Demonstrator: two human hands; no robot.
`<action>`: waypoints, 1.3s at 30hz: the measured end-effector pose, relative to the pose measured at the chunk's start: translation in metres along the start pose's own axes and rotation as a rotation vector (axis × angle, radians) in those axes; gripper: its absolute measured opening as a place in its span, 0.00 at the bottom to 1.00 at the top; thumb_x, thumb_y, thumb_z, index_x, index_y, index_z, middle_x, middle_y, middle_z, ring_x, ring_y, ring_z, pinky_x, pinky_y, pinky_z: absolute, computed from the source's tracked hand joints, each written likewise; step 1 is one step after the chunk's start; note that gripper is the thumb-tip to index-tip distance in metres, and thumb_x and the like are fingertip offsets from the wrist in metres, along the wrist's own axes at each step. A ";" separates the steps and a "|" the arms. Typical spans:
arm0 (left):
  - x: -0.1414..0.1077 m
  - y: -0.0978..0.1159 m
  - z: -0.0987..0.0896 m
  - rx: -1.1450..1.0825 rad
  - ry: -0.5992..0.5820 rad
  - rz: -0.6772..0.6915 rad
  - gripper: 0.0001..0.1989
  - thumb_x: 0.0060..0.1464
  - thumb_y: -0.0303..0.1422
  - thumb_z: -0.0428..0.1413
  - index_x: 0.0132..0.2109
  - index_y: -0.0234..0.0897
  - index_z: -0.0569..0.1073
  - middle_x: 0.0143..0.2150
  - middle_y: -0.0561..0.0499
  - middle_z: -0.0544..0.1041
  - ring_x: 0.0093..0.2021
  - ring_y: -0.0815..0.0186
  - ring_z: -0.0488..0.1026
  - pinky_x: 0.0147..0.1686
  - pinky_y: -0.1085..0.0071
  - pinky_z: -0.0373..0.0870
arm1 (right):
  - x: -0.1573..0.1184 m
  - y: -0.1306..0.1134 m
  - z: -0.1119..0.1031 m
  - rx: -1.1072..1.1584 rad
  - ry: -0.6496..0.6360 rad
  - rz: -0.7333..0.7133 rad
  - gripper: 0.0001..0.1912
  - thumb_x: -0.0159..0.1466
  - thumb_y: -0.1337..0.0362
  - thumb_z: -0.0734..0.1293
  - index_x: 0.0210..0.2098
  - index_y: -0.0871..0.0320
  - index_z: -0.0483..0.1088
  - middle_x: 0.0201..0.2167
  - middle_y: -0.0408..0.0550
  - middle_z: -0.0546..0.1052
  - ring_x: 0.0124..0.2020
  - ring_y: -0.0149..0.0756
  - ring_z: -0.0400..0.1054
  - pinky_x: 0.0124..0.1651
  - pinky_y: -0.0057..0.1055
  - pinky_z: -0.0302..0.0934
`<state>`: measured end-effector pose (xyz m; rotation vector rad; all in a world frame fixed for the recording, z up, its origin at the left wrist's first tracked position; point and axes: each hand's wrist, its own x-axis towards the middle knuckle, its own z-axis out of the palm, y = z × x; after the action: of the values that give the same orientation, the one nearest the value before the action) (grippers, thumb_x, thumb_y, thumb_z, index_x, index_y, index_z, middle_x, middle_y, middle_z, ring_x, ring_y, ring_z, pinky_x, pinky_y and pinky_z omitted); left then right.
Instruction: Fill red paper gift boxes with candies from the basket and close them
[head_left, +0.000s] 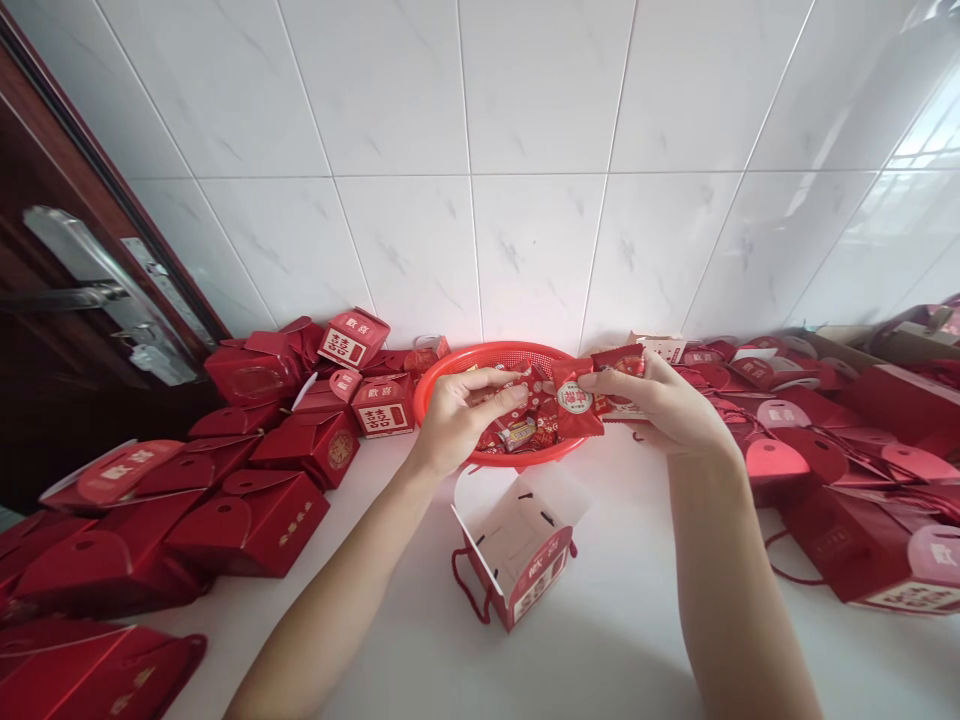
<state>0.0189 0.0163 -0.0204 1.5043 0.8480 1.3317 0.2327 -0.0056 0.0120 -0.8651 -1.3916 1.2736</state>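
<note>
Packets (576, 410), red, a little right of the frame's centre, above the right part of the basket (521, 459). Pinched there between thumb and fingers of the right hand (671, 402): one packet with round pale label in front, and one darker packet (624, 358) just behind, more to the right. Left of these, also near the centre, the left hand (457, 415), with thumb and forefinger brought close together over the candies (525, 432); cannot tell for sure whether something is held between. Around the candies, the basket, red and round, with holes in its wall. Just below, at lower centre, an open box (517, 540), white inside, red in front, with red cord (466, 595) on its left side, standing on the white table (622, 620). Along the left of the frame, many red boxes (247, 525), crowded and partly stacked. Along the right, more red boxes (855, 545), also crowded. At upper left, a dark door (52, 150) with metal handle (90, 290). Across the top, the wall (540, 90) of pale tiles, shiny at upper right.
</note>
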 end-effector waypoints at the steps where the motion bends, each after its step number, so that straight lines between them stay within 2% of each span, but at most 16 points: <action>1: 0.000 0.000 0.000 -0.003 0.003 -0.001 0.16 0.43 0.41 0.71 0.39 0.39 0.85 0.39 0.48 0.85 0.41 0.57 0.81 0.45 0.62 0.77 | 0.000 0.000 0.000 -0.002 -0.001 -0.001 0.07 0.53 0.62 0.77 0.29 0.56 0.76 0.25 0.41 0.77 0.27 0.31 0.70 0.28 0.27 0.63; 5: 0.000 -0.001 0.000 0.087 -0.014 0.049 0.16 0.46 0.41 0.70 0.41 0.38 0.85 0.43 0.45 0.85 0.46 0.54 0.80 0.48 0.61 0.75 | 0.000 0.001 0.002 0.019 0.002 -0.020 0.08 0.53 0.62 0.77 0.30 0.55 0.77 0.28 0.42 0.79 0.30 0.33 0.72 0.31 0.28 0.65; 9: -0.001 0.000 0.001 0.135 -0.067 0.085 0.16 0.47 0.42 0.70 0.42 0.38 0.85 0.43 0.44 0.85 0.46 0.53 0.80 0.47 0.62 0.75 | 0.001 0.002 0.003 0.029 -0.015 -0.017 0.09 0.53 0.61 0.77 0.31 0.56 0.78 0.27 0.42 0.78 0.30 0.34 0.72 0.32 0.29 0.65; 13: -0.001 0.000 0.002 0.095 -0.062 0.071 0.14 0.47 0.40 0.70 0.41 0.40 0.86 0.41 0.46 0.85 0.45 0.56 0.80 0.45 0.65 0.75 | 0.003 0.004 0.002 0.047 -0.063 -0.013 0.08 0.55 0.61 0.76 0.28 0.58 0.76 0.25 0.42 0.76 0.27 0.31 0.69 0.30 0.28 0.62; 16: 0.000 -0.001 0.003 0.033 -0.062 0.048 0.11 0.47 0.39 0.70 0.39 0.43 0.86 0.38 0.50 0.85 0.43 0.58 0.81 0.44 0.65 0.76 | 0.004 0.006 0.001 0.064 -0.041 -0.013 0.09 0.55 0.61 0.76 0.25 0.59 0.74 0.22 0.40 0.72 0.23 0.28 0.64 0.27 0.27 0.58; 19: 0.001 -0.002 0.004 -0.005 -0.046 0.038 0.09 0.47 0.37 0.69 0.38 0.44 0.86 0.38 0.51 0.85 0.43 0.59 0.81 0.44 0.66 0.77 | 0.005 0.008 0.000 0.084 -0.012 0.006 0.10 0.54 0.61 0.76 0.26 0.59 0.73 0.23 0.41 0.73 0.25 0.29 0.66 0.28 0.27 0.59; 26: 0.002 -0.004 0.002 -0.068 -0.084 -0.018 0.14 0.46 0.40 0.70 0.41 0.41 0.85 0.41 0.48 0.86 0.43 0.57 0.82 0.45 0.64 0.78 | 0.005 0.004 0.001 0.076 -0.006 -0.035 0.09 0.54 0.62 0.76 0.25 0.58 0.73 0.22 0.39 0.72 0.21 0.26 0.64 0.27 0.26 0.58; 31: 0.004 -0.005 -0.004 -0.032 -0.154 -0.011 0.16 0.48 0.40 0.70 0.45 0.42 0.84 0.47 0.47 0.85 0.49 0.57 0.80 0.50 0.64 0.77 | 0.004 0.001 0.002 0.090 -0.004 -0.043 0.09 0.54 0.63 0.76 0.24 0.58 0.73 0.18 0.36 0.67 0.19 0.24 0.60 0.28 0.26 0.60; 35: 0.004 -0.005 -0.004 -0.078 -0.268 -0.033 0.17 0.50 0.36 0.69 0.49 0.45 0.83 0.53 0.49 0.82 0.52 0.57 0.79 0.50 0.66 0.78 | 0.003 0.001 0.003 0.057 -0.001 -0.045 0.09 0.56 0.62 0.75 0.25 0.58 0.73 0.20 0.38 0.71 0.21 0.26 0.63 0.29 0.27 0.62; 39: 0.003 -0.003 -0.002 -0.116 -0.268 -0.036 0.15 0.52 0.36 0.68 0.47 0.45 0.83 0.50 0.49 0.84 0.50 0.58 0.80 0.48 0.67 0.79 | 0.002 0.001 0.003 0.054 -0.013 -0.054 0.09 0.56 0.61 0.76 0.27 0.58 0.75 0.25 0.41 0.76 0.26 0.30 0.70 0.33 0.28 0.65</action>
<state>0.0179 0.0199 -0.0219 1.5267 0.6131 1.1034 0.2290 -0.0044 0.0117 -0.7793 -1.3756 1.2713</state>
